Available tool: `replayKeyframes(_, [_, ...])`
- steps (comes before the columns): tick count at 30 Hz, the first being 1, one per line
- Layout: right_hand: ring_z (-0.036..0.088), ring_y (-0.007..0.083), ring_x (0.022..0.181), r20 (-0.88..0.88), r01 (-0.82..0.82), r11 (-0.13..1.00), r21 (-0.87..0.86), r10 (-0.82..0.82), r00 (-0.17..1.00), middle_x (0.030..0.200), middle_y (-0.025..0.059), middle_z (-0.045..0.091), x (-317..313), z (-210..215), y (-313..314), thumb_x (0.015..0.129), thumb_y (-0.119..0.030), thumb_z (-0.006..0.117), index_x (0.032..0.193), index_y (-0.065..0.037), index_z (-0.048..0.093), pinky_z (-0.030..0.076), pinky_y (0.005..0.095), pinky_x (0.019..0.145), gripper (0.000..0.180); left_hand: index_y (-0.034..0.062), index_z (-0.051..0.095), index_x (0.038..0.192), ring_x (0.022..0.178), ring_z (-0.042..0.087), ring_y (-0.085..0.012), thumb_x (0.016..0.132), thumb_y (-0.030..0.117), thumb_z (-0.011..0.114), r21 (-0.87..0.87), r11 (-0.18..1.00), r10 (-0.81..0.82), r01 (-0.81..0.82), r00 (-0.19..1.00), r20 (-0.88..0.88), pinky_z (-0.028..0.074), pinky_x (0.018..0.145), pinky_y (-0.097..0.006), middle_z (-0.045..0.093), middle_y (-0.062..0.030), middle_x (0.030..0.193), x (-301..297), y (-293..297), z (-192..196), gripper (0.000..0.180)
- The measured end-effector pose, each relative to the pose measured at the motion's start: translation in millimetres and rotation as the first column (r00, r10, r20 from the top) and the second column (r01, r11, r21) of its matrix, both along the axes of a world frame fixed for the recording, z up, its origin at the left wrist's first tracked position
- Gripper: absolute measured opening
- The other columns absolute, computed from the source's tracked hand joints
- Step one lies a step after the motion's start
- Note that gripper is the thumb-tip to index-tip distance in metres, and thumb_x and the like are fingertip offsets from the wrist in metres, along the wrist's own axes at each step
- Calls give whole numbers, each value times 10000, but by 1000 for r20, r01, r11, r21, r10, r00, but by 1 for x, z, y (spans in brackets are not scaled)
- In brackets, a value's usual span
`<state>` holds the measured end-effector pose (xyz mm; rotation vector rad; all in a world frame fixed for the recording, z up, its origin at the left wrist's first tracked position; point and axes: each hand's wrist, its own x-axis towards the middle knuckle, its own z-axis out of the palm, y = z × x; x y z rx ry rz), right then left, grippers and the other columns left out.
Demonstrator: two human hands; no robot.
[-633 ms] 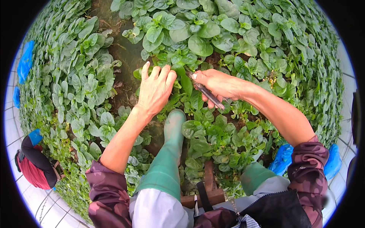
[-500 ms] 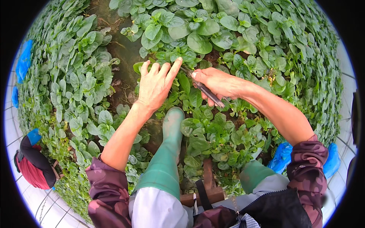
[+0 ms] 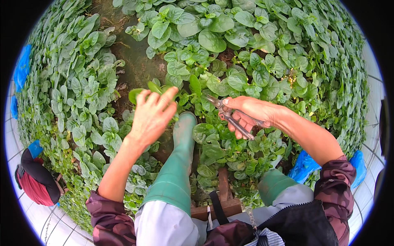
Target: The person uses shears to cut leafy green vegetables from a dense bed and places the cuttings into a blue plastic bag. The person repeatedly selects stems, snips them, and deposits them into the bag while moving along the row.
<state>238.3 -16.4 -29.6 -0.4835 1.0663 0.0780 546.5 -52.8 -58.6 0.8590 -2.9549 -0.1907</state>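
Observation:
My left hand [image 3: 152, 117] is closed on a cut leafy shoot [image 3: 134, 95], whose bright green leaves stick out beyond the fingers; the stem is hidden. In my right hand [image 3: 258, 110] lies a pair of pruning shears [image 3: 224, 110], gripped by its worn handles, with the blades directed up and left. Low leafy green plants [image 3: 215, 151] grow just below the shears. A single upright leaf [image 3: 195, 85] stands between the blades and my left fingers.
My green rubber boot [image 3: 184, 133] stands among the plants. A wooden piece with a black strap [image 3: 219, 209] lies between my legs. Blue plastic bags [image 3: 303, 167] rest at right and far left [image 3: 22, 67]. A bare soil strip [image 3: 141, 61] divides the plants. Another person [image 3: 37, 176] is at left.
My left hand has drawn back toward me and left, with the leafy shoot now showing in it. My right hand and the shears have come slightly nearer and right.

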Motion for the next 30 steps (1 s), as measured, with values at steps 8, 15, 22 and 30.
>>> replayKeyframes(8, [695, 347, 878, 14, 95, 991, 94, -97, 995, 1043, 237, 613, 24, -15, -9, 1047, -469, 280, 1218, 66, 463, 602, 458, 691, 591, 75, 651, 864, 952, 551, -227, 786, 135, 615, 76, 991, -122, 110, 976, 181, 418, 951, -433, 459, -84, 1451, -41, -2, -14, 104])
replayKeyframes(15, [621, 181, 595, -52, 158, 986, 53, -155, 986, 811, 103, 589, 32, -26, -7, 1040, -439, 333, 1009, 5, 510, 526, 334, 504, 478, 62, 644, 950, 1001, 559, -258, 747, 73, 636, 57, 998, -42, 36, 992, 116, 406, 945, -439, 590, -86, 1222, -35, -3, -33, 203])
replayKeyframes(22, [605, 167, 571, -153, -80, 964, -253, 41, 987, 789, 82, 561, 48, 9, -15, 1043, -491, 268, 987, -12, 479, 519, 328, 482, 526, 56, 544, 1161, 962, 576, -321, 728, 9, 647, 427, 864, 281, -269, 959, 34, 420, 876, -434, 632, -143, 1022, -12, -3, -7, 448])
replayKeyframes(30, [648, 199, 601, -303, -235, 857, -458, 99, 948, 811, 114, 576, 50, -8, -26, 1061, -415, 297, 1029, 12, 466, 533, 373, 527, 461, 77, 251, 1526, 974, 652, -258, 766, -10, 617, 854, 334, 638, -399, 762, 106, 496, 914, -391, 673, -190, 1139, -20, -37, -26, 848])
